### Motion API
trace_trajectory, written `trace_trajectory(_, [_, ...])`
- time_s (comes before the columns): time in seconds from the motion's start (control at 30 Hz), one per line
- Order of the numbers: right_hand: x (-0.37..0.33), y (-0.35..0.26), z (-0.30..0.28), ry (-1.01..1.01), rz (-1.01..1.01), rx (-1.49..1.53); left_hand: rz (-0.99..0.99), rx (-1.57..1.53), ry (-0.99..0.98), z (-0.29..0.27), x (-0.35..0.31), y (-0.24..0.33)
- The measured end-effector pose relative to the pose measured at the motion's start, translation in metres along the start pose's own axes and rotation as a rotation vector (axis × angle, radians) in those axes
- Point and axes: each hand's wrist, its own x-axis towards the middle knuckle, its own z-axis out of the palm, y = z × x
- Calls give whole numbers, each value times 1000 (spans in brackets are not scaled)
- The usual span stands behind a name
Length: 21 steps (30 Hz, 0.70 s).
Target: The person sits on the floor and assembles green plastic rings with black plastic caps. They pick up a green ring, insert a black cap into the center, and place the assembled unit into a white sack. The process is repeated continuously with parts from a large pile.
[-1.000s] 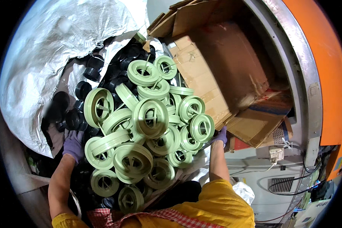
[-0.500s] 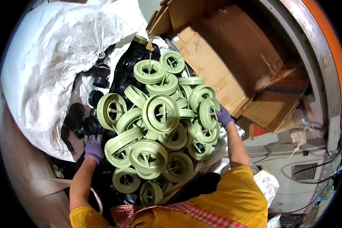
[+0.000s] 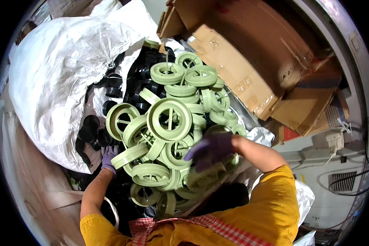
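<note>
A heap of pale green plastic rings [image 3: 169, 119], many with a crossbar or thin stem inside, lies in front of me. My right hand [image 3: 211, 151], in a purple glove, is over the right side of this heap. Motion blurs its fingers, so any hold or contact is unclear. At the heap's left edge, my gloved left hand [image 3: 110, 157] has its fingers stretched forward, close to a tilted green ring [image 3: 130, 156] and some black round plastic pieces [image 3: 105, 137]. Nothing shows in its grasp. More black pieces lie under and behind the green rings.
A large white woven sack [image 3: 65, 78] bulges at the left, black pieces spilling beside its folds. An open cardboard box [image 3: 229, 69] stands at the back right. Farther right are a white socket with a plug [image 3: 335, 140] and loose cables [image 3: 348, 190].
My right hand has swung left and nearer from the heap's right edge. Several green rings have shifted; one now lies flat near the back. My left hand has stayed by the black pieces.
</note>
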Motion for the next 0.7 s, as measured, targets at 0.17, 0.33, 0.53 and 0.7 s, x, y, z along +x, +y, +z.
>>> trace_trajectory(0.17, [67, 58, -111, 511, 806, -322, 12, -12, 15, 24, 4, -12])
trace_trajectory(0.33, [91, 134, -126, 15, 1167, -304, 4, -104, -55, -5, 0, 1])
trace_trajectory(0.53, [80, 129, -86, 193, 957, -117, 59, -205, 1, -9, -1, 3])
trace_trajectory(0.7, [84, 46, -46, 458, 845, -114, 85, -221, -92, -30, -13, 0])
